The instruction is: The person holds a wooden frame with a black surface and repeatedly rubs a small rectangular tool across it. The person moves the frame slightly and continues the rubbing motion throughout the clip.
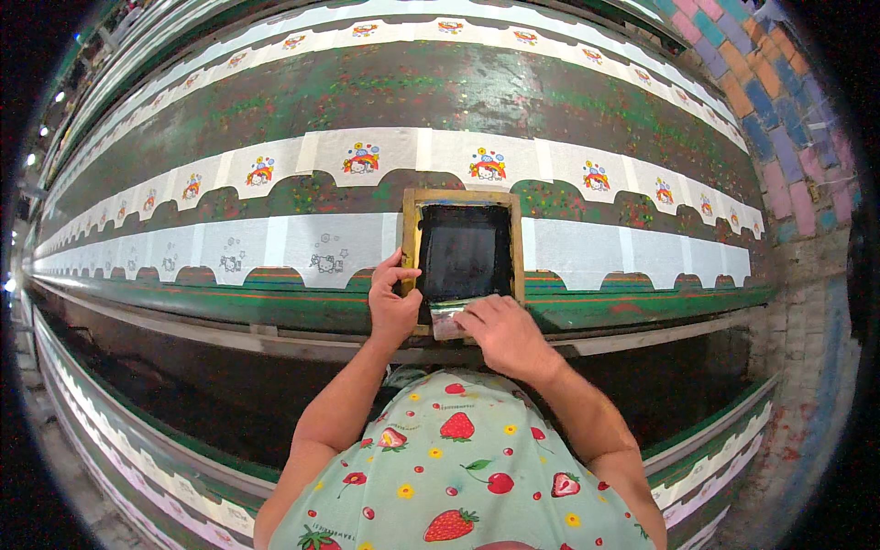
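Observation:
A wooden-framed printing screen (pixel 463 196) lies flat over the nearest row of white fabric pieces, its mesh (pixel 466 240) coated with black ink. My left hand (pixel 394 298) grips the screen's left rail near its lower corner, fingers curled. In my right hand (pixel 500 332) is a squeegee (pixel 446 321), a flat pale blade held at the near end of the screen, by the black ink. Left of the screen, the pieces carry black outline drawings (pixel 325 261); to its right, a white piece (pixel 577 249) shows no print. The fabric beneath the screen is hidden.
Beyond it runs another row of fabric pieces with coloured prints (pixel 361 161) on the paint-spattered long table (pixel 403 92). More printed rows lie farther back. A rail (pixel 605 343) edges the table in front of me. Painted brick paving (pixel 779 110) lies at the right.

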A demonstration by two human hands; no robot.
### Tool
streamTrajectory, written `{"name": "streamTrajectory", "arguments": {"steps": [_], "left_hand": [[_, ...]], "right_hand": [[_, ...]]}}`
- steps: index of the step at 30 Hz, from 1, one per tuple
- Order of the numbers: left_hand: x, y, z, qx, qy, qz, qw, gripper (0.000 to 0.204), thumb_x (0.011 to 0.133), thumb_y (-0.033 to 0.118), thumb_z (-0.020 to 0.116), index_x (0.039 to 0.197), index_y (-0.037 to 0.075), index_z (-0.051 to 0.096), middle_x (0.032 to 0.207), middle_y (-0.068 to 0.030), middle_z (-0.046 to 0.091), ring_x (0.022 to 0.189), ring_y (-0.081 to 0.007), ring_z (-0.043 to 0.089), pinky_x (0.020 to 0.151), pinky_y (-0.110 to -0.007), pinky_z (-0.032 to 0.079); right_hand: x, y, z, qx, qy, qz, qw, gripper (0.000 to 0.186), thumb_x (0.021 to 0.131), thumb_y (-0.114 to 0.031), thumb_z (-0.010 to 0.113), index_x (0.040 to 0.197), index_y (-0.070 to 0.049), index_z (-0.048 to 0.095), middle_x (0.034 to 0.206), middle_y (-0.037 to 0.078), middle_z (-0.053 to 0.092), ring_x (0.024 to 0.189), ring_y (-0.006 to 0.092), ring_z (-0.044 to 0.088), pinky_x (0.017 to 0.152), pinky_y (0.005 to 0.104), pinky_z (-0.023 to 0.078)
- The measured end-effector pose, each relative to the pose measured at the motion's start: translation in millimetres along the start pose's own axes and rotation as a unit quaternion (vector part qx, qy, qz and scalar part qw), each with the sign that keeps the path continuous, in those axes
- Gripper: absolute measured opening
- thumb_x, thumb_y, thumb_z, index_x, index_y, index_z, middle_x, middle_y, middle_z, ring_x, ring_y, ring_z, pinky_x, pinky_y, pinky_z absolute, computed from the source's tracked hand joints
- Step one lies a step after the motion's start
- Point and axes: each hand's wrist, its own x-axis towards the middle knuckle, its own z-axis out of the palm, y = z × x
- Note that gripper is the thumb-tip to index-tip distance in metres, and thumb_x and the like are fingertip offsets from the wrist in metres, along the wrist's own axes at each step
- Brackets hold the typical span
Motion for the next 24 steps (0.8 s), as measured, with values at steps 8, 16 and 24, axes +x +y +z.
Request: {"name": "streamTrajectory", "arguments": {"steps": [8,16,24], "left_hand": [[7,-13,-6,-0.094,-0.029,-0.042,0.994,0.030,0.097,-0.011,0.070,0.123,0.002,0.077,0.165,-0.0240,0.058,0.142,-0.0249,0.066,0.119,-0.037,0.052],[14,-8,-16,-0.063,-0.068,-0.036,0.995,0.040,0.094,-0.011,0.072,0.130,0.006,0.074,0.158,-0.0211,0.062,0.140,-0.0253,0.067,0.118,-0.038,0.054],[17,0,-15,0.009,-0.060,0.015,0.998,0.037,0.086,-0.009,0.074,0.118,0.008,0.079,0.143,-0.0245,0.066,0.144,-0.0417,0.062,0.122,-0.048,0.047]], "right_hand": [[78,80,-29,0.059,-0.067,0.023,0.996,0.034,0.089,0.005,0.069,0.121,-0.004,0.079,0.109,0.019,0.075,0.110,0.0434,0.072,0.097,0.0540,0.059],[114,105,-14,0.014,0.015,0.119,0.993,0.043,0.087,0.009,0.067,0.126,-0.004,0.078,0.116,0.019,0.076,0.115,0.0440,0.071,0.100,0.0548,0.058],[69,57,9,-0.025,0.060,0.083,0.994,0.033,0.086,-0.002,0.069,0.117,-0.007,0.078,0.111,0.014,0.074,0.105,0.0372,0.069,0.094,0.0515,0.054]]}}
